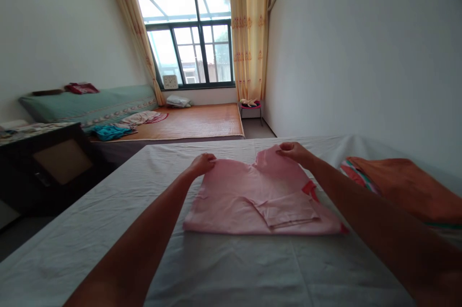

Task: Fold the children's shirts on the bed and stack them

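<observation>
A pink shirt [231, 191] lies partly folded on the white sheet [151, 235] in front of me, one sleeve laid across its body. My left hand [202, 164] pinches its far left corner. At the far right corner my right hand [296, 151] grips the cloth and lifts it a little above the sheet. A red patch shows on the shirt's right side, near my right forearm. The underside of the shirt is hidden.
On the right, by the wall, rests a pile of folded cloth with an orange piece [415, 189] on top. A dark cabinet [61, 162] stands at left. Beyond is a bed with a woven mat [202, 121], a teal cloth [113, 131] and a small stool [250, 106].
</observation>
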The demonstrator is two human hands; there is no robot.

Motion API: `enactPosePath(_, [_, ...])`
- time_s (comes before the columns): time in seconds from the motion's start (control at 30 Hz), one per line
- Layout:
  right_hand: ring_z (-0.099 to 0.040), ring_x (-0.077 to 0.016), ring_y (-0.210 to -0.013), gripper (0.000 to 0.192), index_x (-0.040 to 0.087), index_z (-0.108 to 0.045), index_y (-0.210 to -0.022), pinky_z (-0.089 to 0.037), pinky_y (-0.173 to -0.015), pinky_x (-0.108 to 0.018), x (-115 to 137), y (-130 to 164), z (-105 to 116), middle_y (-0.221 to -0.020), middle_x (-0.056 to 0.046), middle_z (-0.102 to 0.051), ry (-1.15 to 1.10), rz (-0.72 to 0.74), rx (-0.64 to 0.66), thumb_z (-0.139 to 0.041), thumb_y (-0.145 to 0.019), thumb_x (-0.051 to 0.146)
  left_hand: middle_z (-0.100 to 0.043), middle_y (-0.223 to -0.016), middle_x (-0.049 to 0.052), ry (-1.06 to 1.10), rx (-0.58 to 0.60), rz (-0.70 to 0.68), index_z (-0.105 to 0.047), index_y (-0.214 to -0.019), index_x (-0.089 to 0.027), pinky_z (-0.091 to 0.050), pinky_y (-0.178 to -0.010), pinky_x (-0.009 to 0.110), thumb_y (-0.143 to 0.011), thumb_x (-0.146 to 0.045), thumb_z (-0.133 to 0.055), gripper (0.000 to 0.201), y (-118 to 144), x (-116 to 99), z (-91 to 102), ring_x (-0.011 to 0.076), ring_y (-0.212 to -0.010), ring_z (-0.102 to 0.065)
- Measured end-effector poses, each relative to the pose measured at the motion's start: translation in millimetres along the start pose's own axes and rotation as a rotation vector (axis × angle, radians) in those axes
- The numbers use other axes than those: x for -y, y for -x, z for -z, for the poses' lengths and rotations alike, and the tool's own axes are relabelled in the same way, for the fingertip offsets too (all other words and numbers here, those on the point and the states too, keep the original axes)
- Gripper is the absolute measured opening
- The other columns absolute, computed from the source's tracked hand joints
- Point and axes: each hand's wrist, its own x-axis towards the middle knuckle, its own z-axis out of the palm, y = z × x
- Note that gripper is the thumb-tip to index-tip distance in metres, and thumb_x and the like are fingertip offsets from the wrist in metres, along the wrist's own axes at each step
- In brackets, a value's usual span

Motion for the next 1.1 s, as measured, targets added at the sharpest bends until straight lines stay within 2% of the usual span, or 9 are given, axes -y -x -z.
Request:
enactPosePath(0.13, [-0.061, -0.0194, -0.081, 0.041, 0.014, -0.065, -0.095, -0.049, -0.072, -0.031, 23, 68, 14, -0.092, -0.007, -0.069, -0.229, 0.124, 0.039, -0.069, -0.071, 0.047, -0.069, -0.084, 0.001, 0.218, -0.02, -0.19, -0.069, -0.087, -0.016, -0.045, -0.074, 0.022, -0.07, -0.021, -0.052, 0.024, 46, -4, 22.8, 0.0153, -0.079, -0.061])
enactPosePath(0.23, [-0.06, -0.0224, -0.091, 0.038, 0.014, -0.066, -0.097, -0.047, -0.081, -0.034, 24, 116, 9, -0.096, -0.009, -0.069, -0.165, 0.108, 0.268, -0.067, -0.074, 0.045, -0.07, -0.079, 0.0, 0.29, 0.116, -0.256, -0.07, -0.082, -0.016, -0.045, -0.076, 0.023, -0.066, -0.017, -0.055, 0.022, 84, -4, 21.7, 0.0154, -0.078, -0.062])
enactPosePath(0.33, [-0.06, -0.0225, -0.089, 0.037, 0.015, -0.068, -0.093, -0.046, -0.079, -0.032, 15, 145, -4, -0.091, -0.006, -0.069, -0.029, 0.076, 0.488, -0.064, -0.076, 0.047, -0.072, -0.084, 0.001, 0.348, 0.229, -0.267, -0.071, -0.081, -0.017, -0.045, -0.079, 0.023, -0.066, -0.015, -0.056, 0.022, 109, -3, 9.6, 0.016, -0.082, -0.063])
enactPosePath(0.53, [-0.047, -0.0103, -0.061, 0.033, 0.014, -0.063, -0.083, -0.036, -0.056, -0.021, 6, 150, -7, -0.07, 0.002, -0.057, -0.079, 0.002, 0.536, -0.062, -0.077, 0.046, -0.072, -0.093, 0.004, 0.448, 0.166, -0.233, -0.072, -0.081, -0.017, -0.046, -0.086, 0.027, -0.07, -0.027, -0.06, 0.019, 122, 6, -2.1, 0.0185, -0.09, -0.063])
enactPosePath(0.7, [-0.043, -0.0077, -0.057, 0.038, 0.013, -0.058, -0.08, -0.032, -0.052, -0.02, 7, 144, -1, -0.067, 0.003, -0.052, -0.162, -0.054, 0.567, -0.067, -0.072, 0.049, -0.072, -0.097, 0.004, 0.439, 0.157, -0.224, -0.071, -0.08, -0.019, -0.044, -0.092, 0.028, -0.072, -0.032, -0.059, 0.019, 124, 15, -1.3, 0.0193, -0.097, -0.062])
enactPosePath(0.8, [-0.044, -0.0077, -0.058, 0.04, 0.013, -0.058, -0.082, -0.032, -0.052, -0.019, 6, 147, -6, -0.068, 0.003, -0.053, -0.211, -0.056, 0.509, -0.067, -0.072, 0.051, -0.071, -0.099, 0.004, 0.39, 0.141, -0.236, -0.071, -0.086, -0.019, -0.043, -0.093, 0.029, -0.074, -0.029, -0.056, 0.021, 128, 13, 1.4, 0.0194, -0.099, -0.062])
enactPosePath(0.87, [-0.048, -0.0095, -0.063, 0.04, 0.014, -0.059, -0.087, -0.037, -0.056, -0.02, 5, 150, -9, -0.074, 0.001, -0.057, -0.26, -0.057, 0.435, -0.066, -0.073, 0.051, -0.069, -0.106, 0.005, 0.339, 0.062, -0.233, -0.069, -0.094, -0.019, -0.042, -0.097, 0.031, -0.074, -0.024, -0.055, 0.025, 130, 1, 5.3, 0.0199, -0.104, -0.06])
enactPosePath(0.97, [-0.053, -0.0119, -0.07, 0.04, 0.015, -0.059, -0.09, -0.042, -0.063, -0.022, 7, 153, -12, -0.083, -0.001, -0.062, -0.321, -0.078, 0.337, -0.066, -0.074, 0.051, -0.064, -0.114, 0.006, 0.334, -0.038, -0.308, -0.066, -0.104, -0.018, -0.04, -0.1, 0.031, -0.076, -0.018, -0.051, 0.031, 131, -39, 8.8, 0.0188, -0.109, -0.056])
enactPosePath(1.1, [-0.055, -0.0122, -0.069, 0.04, 0.016, -0.058, -0.088, -0.043, -0.064, -0.023, 8, 156, -15, -0.082, -0.001, -0.063, -0.386, -0.108, 0.275, -0.065, -0.073, 0.052, -0.062, -0.115, 0.004, 0.329, 0.07, -0.506, -0.062, -0.109, -0.022, -0.041, -0.096, 0.028, -0.083, -0.023, -0.052, 0.028, 130, -116, -7.0, 0.0169, -0.107, -0.056])
